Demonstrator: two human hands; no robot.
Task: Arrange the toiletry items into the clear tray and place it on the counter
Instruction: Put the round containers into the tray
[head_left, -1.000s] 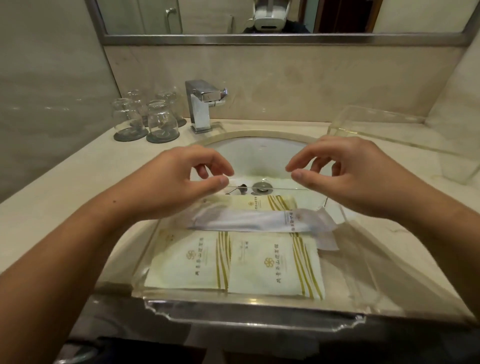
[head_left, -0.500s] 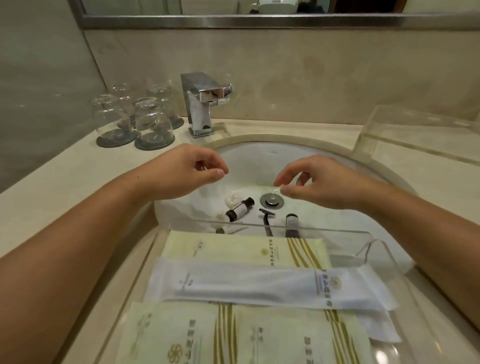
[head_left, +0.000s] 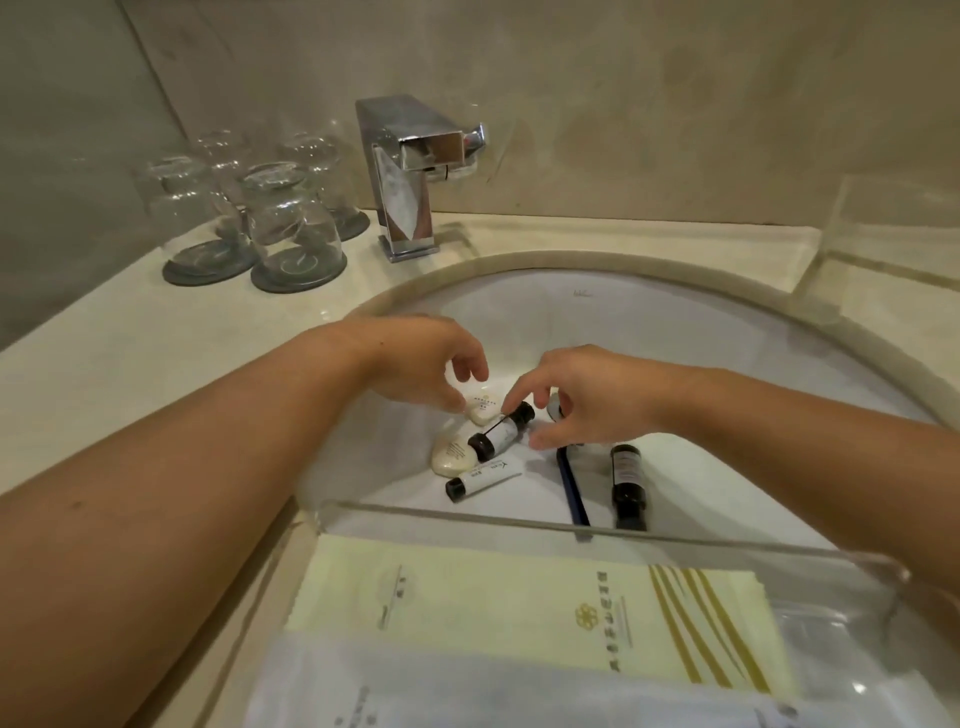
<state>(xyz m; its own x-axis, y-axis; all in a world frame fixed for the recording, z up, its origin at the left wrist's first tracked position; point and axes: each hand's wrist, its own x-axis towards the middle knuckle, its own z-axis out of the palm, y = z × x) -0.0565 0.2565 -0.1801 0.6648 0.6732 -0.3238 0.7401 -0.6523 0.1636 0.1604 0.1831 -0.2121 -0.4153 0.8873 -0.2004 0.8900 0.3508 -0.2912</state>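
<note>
The right hand (head_left: 597, 400) pinches the small bottle (head_left: 501, 432) between forefinger and thumb, down in the sink (head_left: 675, 364). Whether the left hand (head_left: 421, 364) grips the soap (head_left: 483, 408) beneath its fingertips is unclear. The bottle is likely light, rigid and slippery, so hold it mid-body.

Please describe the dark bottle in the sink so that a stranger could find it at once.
Look into the white sink below the faucet. Right of the blue handle lies the dark bottle. It alone is dark all over; the bottle and tube nearby have white bodies.
</note>
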